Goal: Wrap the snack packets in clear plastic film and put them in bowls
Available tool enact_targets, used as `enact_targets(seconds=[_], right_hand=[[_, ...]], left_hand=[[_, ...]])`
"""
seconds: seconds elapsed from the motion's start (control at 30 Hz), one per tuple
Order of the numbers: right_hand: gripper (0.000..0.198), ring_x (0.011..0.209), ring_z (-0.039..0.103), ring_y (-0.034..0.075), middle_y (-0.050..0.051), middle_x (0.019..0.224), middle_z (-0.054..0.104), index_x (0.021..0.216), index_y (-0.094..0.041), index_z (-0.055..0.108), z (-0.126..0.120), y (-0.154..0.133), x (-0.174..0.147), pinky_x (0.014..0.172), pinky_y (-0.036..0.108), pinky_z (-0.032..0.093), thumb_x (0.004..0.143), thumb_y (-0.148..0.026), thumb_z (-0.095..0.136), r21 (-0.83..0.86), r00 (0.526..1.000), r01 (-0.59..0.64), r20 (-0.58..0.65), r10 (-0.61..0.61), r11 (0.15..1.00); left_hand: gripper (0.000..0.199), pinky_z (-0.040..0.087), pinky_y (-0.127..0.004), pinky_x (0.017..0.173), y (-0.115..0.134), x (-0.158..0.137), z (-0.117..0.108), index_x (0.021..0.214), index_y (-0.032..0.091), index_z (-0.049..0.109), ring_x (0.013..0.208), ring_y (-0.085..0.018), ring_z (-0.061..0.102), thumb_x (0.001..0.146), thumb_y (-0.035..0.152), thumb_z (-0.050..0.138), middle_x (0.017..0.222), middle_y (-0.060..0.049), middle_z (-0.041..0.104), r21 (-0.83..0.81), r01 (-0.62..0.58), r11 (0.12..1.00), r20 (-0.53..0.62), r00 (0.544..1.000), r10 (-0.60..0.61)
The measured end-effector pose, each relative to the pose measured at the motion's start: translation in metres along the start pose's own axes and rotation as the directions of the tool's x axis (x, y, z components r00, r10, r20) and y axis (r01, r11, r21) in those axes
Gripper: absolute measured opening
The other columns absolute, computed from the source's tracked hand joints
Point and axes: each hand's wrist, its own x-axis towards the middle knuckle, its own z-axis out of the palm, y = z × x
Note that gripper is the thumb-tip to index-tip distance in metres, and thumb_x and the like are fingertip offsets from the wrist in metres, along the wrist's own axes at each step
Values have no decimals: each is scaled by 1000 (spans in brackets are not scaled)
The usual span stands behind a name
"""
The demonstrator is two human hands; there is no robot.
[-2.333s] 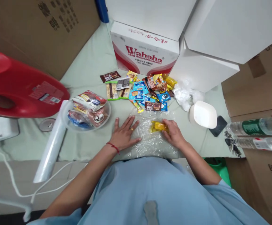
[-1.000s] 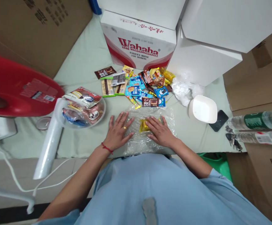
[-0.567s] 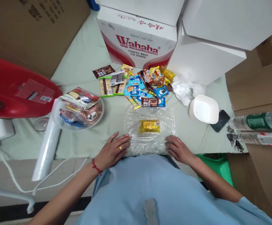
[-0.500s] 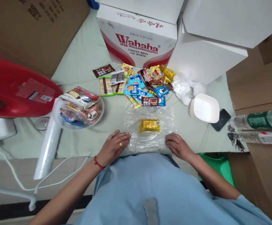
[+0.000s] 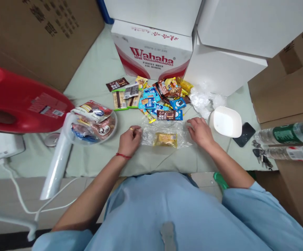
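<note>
A yellow-wrapped snack [image 5: 165, 139] lies on the table under a clear sheet of plastic wrap [image 5: 184, 136], whose near part is folded up over it. At the wrap's left end is my left hand [image 5: 130, 140], fingers curled and pinching the film's edge. My right hand [image 5: 200, 131] rests by the right end, fingers stretched out and thumb apart, touching or very near the film. Just beyond the wrap spreads a pile of small packaged snacks, with a brown cocoa packet [image 5: 166, 115] closest and a blue packet [image 5: 148, 103] behind it.
Left are a bowl of snacks [image 5: 114, 129], a roll of plastic wrap [image 5: 55, 167] and a red jug [image 5: 23, 101]. Right are a white container [image 5: 227, 122], phone [image 5: 244, 134], keys [image 5: 263, 158] and water bottles [image 5: 297, 134]. A Wahaha box [image 5: 153, 52] stands behind crumpled film [image 5: 201, 101].
The wrap's near edge has been folded away from me over the yellow snack. Both hands have moved forward; the left fingers have curled onto the film.
</note>
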Motion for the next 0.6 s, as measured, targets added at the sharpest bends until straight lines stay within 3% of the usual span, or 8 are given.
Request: enact_targets(seconds=[0.07,0.17,0.27,0.33,0.4,0.5,0.6], right_hand=[[33,112,61,29,15,119,71,128,-19,73,2,-17,-2,94,40,51,105,-26,50,54,989,134,-62,-131,990],[30,111,62,25,11,123,71,127,-23,74,18,-42,-7,91,35,51,107,-26,52,180,943,315,50,-329,932],[28,107,60,25,11,124,72,125,-25,76,41,-57,-10,84,34,49,107,-25,54,171,927,303,177,-332,937],[30,106,58,25,12,125,72,128,-24,75,49,-59,-10,85,35,49,108,-25,53,161,931,281,192,-310,946],[30,104,58,26,12,123,73,127,-22,76,47,-57,-7,87,37,48,108,-27,53,180,920,307,194,-340,935],[29,100,58,27,13,113,76,119,-20,79,35,-54,6,95,41,48,108,-29,53,204,904,348,186,-385,915],[32,110,60,28,14,118,75,123,-18,76,28,-53,27,102,42,47,108,-25,49,168,930,289,184,-318,942]], left_hand=[[46,53,-37,82,-2,-7,0,123,17,71,87,-24,68,96,46,47,100,-10,75,-2,-39,999,-81,996,39],[45,49,-47,104,-1,-30,-4,129,15,68,115,-30,64,100,40,45,123,-17,70,112,-131,985,-262,952,157],[36,40,-52,111,8,-57,-9,128,18,69,122,-31,60,101,30,49,124,-17,69,217,-234,948,-371,878,302],[34,40,-50,107,19,-70,-7,126,24,72,117,-30,62,100,22,50,120,-12,73,244,-374,895,-273,859,434],[42,40,-49,100,32,-74,1,131,31,72,115,-29,63,99,18,48,126,-8,76,247,-504,828,-69,843,533],[55,41,-49,92,47,-65,19,146,33,65,113,-30,64,98,14,45,142,-7,72,253,-567,784,179,824,538],[59,42,-49,89,51,-54,36,151,32,61,111,-30,64,98,12,43,145,-7,71,267,-571,776,274,817,507]])
